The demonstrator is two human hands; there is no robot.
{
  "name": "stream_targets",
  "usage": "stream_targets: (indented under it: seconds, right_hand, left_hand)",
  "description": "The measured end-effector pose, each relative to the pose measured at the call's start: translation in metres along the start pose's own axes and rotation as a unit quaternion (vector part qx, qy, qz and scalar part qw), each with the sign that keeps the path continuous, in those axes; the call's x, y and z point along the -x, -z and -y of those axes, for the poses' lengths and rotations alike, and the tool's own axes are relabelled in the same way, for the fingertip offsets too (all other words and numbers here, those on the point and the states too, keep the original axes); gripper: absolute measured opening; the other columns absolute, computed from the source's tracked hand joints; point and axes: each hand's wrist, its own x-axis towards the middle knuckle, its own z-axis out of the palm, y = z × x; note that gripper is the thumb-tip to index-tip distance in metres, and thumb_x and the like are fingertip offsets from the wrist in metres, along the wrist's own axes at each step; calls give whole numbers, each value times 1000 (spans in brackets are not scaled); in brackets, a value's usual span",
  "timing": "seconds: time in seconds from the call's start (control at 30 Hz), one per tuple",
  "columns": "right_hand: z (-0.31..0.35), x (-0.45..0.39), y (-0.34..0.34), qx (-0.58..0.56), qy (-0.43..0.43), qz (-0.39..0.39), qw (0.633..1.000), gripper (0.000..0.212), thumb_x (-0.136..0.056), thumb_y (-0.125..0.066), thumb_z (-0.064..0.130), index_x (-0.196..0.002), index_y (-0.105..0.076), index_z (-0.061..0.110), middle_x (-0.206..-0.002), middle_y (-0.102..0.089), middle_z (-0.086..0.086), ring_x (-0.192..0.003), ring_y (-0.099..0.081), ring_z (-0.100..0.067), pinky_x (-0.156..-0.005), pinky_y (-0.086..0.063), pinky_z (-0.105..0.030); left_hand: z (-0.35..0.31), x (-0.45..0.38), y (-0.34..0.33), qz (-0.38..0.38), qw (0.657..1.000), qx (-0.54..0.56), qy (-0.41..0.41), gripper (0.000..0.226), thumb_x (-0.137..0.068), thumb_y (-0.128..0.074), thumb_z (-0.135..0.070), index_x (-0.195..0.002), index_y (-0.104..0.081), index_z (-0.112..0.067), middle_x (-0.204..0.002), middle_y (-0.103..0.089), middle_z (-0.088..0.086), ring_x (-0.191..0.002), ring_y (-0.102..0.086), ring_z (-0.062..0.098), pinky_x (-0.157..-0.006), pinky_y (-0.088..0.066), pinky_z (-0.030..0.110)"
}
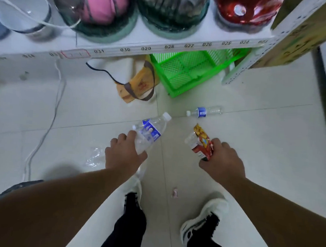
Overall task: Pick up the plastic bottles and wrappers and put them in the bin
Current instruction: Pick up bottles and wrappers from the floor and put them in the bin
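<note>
My left hand [124,153] grips a clear plastic bottle [150,131] with a blue label and white cap, held above the tiled floor. My right hand [222,159] is closed on a red and yellow snack wrapper [200,141]. A second clear bottle [205,112] with a blue label lies on its side on the floor ahead. A crumpled clear wrapper [94,157] lies on the floor left of my left hand. A small pink scrap [175,192] lies between my feet. A green plastic mesh bin [189,71] stands under the shelf ahead.
A white shelf [144,46] with numbered edge holds wrapped balls and a white pot. A yellow bag [137,87] with brown straps lies by the bin. White and black cables [50,115] trail across the floor at left. My shoes [204,215] stand below.
</note>
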Motion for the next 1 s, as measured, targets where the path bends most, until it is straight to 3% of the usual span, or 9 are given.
stream_targets:
  seconds: [0.1, 0.2, 0.37, 0.5, 0.63, 0.8, 0.9, 1.0]
  right_hand:
    - [20, 17, 16, -40, -8, 16, 999, 52, -68, -71, 47, -111, -51, 27, -96, -55, 0, -95, -63, -34, -82, -58, -46]
    - [35, 37, 13, -104, -11, 42, 994, 47, -66, -73, 48, -105, -54, 29, -92, -63, -1, -82, -69, -29, -73, -63, -46]
    - [49, 78, -3, -172, 13, 65, 983, 42, -66, -79, 46, -97, -54, 31, -86, -70, 6, -70, -66, -12, -57, -47, -29]
    - [63, 112, -18, -184, 10, 130, 974, 51, -69, -84, 48, -111, -59, 32, -94, -73, 8, -83, -68, -14, -73, -52, -35]
    - [86, 136, -31, -164, 26, 165, 972, 54, -69, -86, 53, -113, -59, 36, -97, -72, 11, -87, -70, -14, -79, -55, -37]
    - [134, 160, -53, -162, 47, 190, 967, 60, -63, -88, 56, -115, -63, 37, -96, -77, 12, -82, -74, -11, -68, -54, -30]
    - [174, 172, -82, -156, 64, 235, 957, 66, -62, -90, 55, -120, -67, 35, -106, -79, 7, -92, -77, -17, -90, -61, -41]
    - [218, 194, -110, -170, 68, 252, 950, 67, -60, -89, 54, -120, -70, 33, -106, -80, 5, -94, -78, -17, -98, -61, -47]
  left_hand:
    - [5, 16, 26, -12, 1000, 14, 3, 65, -74, -72, -58, -126, -46, -29, -111, -57, 0, -101, -55, 32, -75, -38, 40]
    - [19, 43, 40, -14, 998, 47, 27, 61, -74, -72, -59, -121, -46, -30, -105, -53, -3, -100, -54, 31, -76, -41, 41]
    - [63, 107, 49, -15, 986, 126, 107, 59, -74, -74, -57, -117, -47, -28, -99, -52, -2, -98, -55, 32, -82, -49, 45]
    - [99, 164, 51, -24, 966, 183, 179, 55, -73, -77, -55, -112, -49, -29, -101, -58, 2, -98, -60, 35, -79, -44, 40]
    - [140, 211, 58, -35, 942, 241, 232, 58, -72, -77, -55, -118, -52, -29, -106, -65, 3, -101, -64, 32, -89, -55, 45]
    - [204, 253, 62, -46, 918, 267, 290, 62, -76, -77, -58, -122, -50, -27, -106, -69, 2, -101, -68, 32, -89, -58, 46]
    - [256, 272, 61, -39, 906, 276, 317, 57, -78, -76, -60, -118, -49, -30, -105, -68, 0, -101, -68, 32, -86, -56, 42]
    - [305, 284, 75, -41, 901, 286, 323, 66, -76, -70, -67, -125, -48, -30, -115, -68, 5, -108, -66, 35, -94, -57, 50]
